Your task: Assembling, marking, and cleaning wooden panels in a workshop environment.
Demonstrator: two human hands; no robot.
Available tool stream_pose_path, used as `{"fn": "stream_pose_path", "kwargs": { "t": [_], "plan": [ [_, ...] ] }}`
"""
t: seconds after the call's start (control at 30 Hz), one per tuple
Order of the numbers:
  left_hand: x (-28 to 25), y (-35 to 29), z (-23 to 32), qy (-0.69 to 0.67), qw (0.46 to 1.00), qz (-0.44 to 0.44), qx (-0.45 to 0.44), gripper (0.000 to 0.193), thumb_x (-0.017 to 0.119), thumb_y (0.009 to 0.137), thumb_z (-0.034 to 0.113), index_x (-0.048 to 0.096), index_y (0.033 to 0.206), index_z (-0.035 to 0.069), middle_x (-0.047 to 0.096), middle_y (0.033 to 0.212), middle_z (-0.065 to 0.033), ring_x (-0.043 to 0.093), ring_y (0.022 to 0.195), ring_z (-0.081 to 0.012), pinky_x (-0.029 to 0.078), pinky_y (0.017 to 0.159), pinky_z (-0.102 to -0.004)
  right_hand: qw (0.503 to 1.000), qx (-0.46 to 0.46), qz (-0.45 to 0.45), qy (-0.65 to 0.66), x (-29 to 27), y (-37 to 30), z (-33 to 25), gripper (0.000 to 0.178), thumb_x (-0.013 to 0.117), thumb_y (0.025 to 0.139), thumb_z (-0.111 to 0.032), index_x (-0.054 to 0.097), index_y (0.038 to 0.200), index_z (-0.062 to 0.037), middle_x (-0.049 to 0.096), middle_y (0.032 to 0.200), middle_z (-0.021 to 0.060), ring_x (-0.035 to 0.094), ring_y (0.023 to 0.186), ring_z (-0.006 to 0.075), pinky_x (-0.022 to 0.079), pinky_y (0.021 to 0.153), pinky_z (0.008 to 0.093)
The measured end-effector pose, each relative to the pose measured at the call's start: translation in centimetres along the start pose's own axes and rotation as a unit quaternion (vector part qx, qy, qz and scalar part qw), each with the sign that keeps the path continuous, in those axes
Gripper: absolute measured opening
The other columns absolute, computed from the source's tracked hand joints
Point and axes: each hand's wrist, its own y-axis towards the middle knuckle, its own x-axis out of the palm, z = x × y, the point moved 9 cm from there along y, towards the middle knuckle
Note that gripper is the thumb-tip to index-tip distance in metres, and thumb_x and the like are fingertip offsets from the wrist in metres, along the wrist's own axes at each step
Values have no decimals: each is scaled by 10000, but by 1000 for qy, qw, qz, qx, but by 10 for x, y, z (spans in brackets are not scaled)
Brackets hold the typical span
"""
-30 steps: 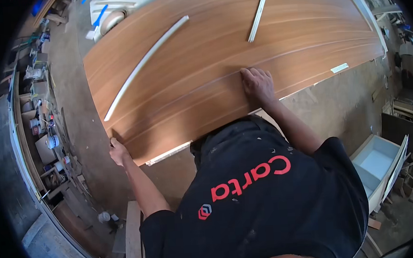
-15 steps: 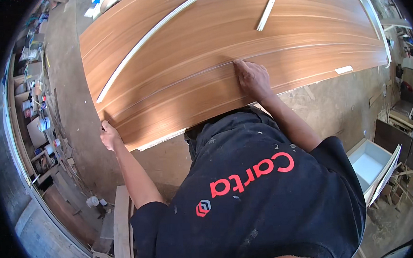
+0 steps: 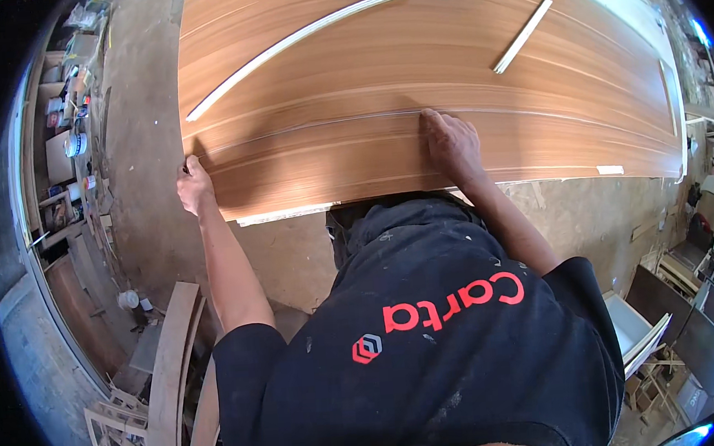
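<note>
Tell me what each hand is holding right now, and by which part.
The left hand grips the wood-veneer panel at its left end corner. The right hand lies flat on the panel's top face near its near edge, gripping nothing.

Both bare arms reach up from the lower middle of the frame. The left hand [image 3: 194, 186], at centre left, is curled closed with its knuckles up. The right hand [image 3: 448, 141], just right of centre, lies palm down with fingers spread forward.
</note>
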Motion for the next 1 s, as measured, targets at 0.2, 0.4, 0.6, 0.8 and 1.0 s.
{"fn": "stream_pose_path", "kwargs": {
  "t": [0.2, 0.4, 0.6, 0.8, 1.0],
  "plan": [
    [-1, -1, 0, 7, 1000, 1, 5, 699, 388, 896, 638, 699, 1313, 172, 737, 1228, -157, 675, 1089, -408, 519, 933, -505, 1000, -25, -4, 18, 1, 3, -10, 340, 636, 881, -142, 635, 1221, -155, 734, 960, 33, 702, 874, 281, 515, 774, 401],
    [2, 3, 0, 14, 1000, 0, -1, 710, 386, 899, 659, 693, 1328, 183, 737, 1234, -151, 675, 1093, -411, 519, 934, -512, 999, -30, 38, -5, -14, 4, 0, 288, 659, 868, -207, 628, 1153, -188, 676, 828, 4, 698, 803, 234, 509, 740, 388],
    [3, 10, -8, -1, 1000, 10, 19, 728, 397, 919, 666, 703, 1298, 125, 739, 1182, -194, 686, 1049, -427, 532, 906, -525, 995, -77, 27, 61, -8, 13, -11, 128, 670, 807, -215, 661, 898, -125, 645, 728, 57, 629, 677, 283, 485, 628, 410],
    [-7, 2, 3, -56, 993, 53, 93, 646, 447, 958, 589, 727, 1215, 67, 754, 1060, -219, 709, 935, -450, 557, 834, -533, 993, -98, 61, 26, -18, 21, -30, 96, 633, 837, -213, 614, 878, -128, 629, 728, 68, 617, 653, 308, 468, 625, 418],
    [-5, 4, 0, -36, 994, 70, 80, 541, 459, 952, 525, 722, 1183, 112, 758, 1024, -211, 695, 879, -486, 549, 801, -547, 998, -58, -1, -15, -11, 9, -6, 267, 597, 920, -316, 626, 1136, -161, 688, 919, 35, 698, 882, 253, 481, 853, 398]
  ]
}}
